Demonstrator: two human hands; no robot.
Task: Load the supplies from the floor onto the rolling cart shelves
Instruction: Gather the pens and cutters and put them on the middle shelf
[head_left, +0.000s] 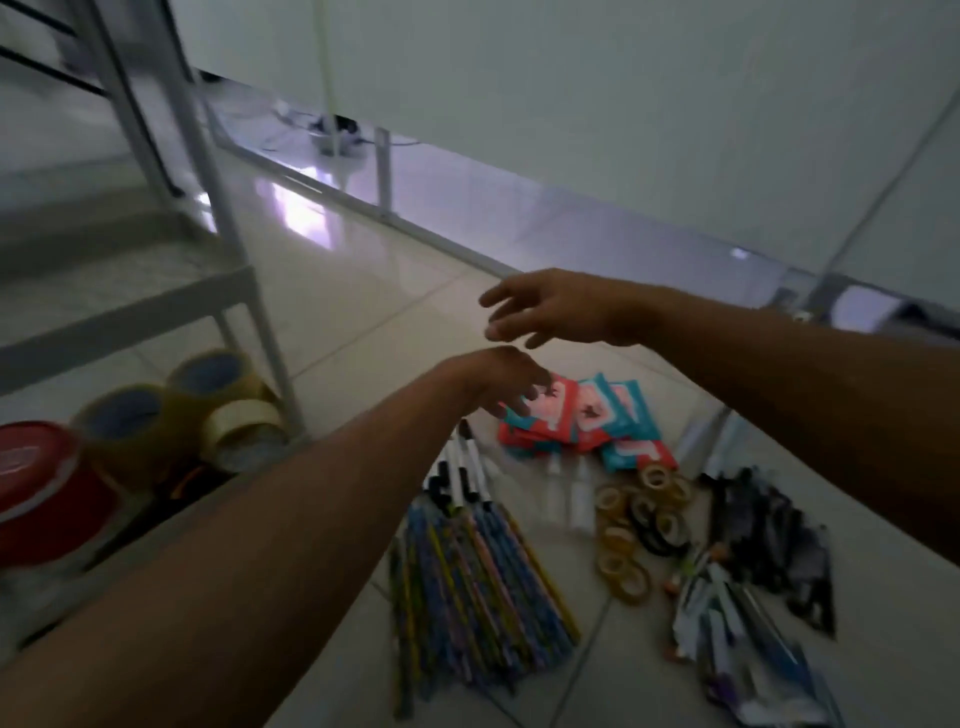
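Pencil bundle (467, 577) on floor (363, 312), long axis pointing away toward packets (592, 421); left hand (511, 384) fingers loosely curled, right hand (550, 309) fingers spread, both empty.

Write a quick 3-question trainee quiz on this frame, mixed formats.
1. Fill in: on the cart, the big tape rolls sit beside a ___ tub.
2. The pencils lie: A on the floor; B on the cart; C in a box.
3. True or false: the right hand grips something.
Key: 1 red; 2 A; 3 false.
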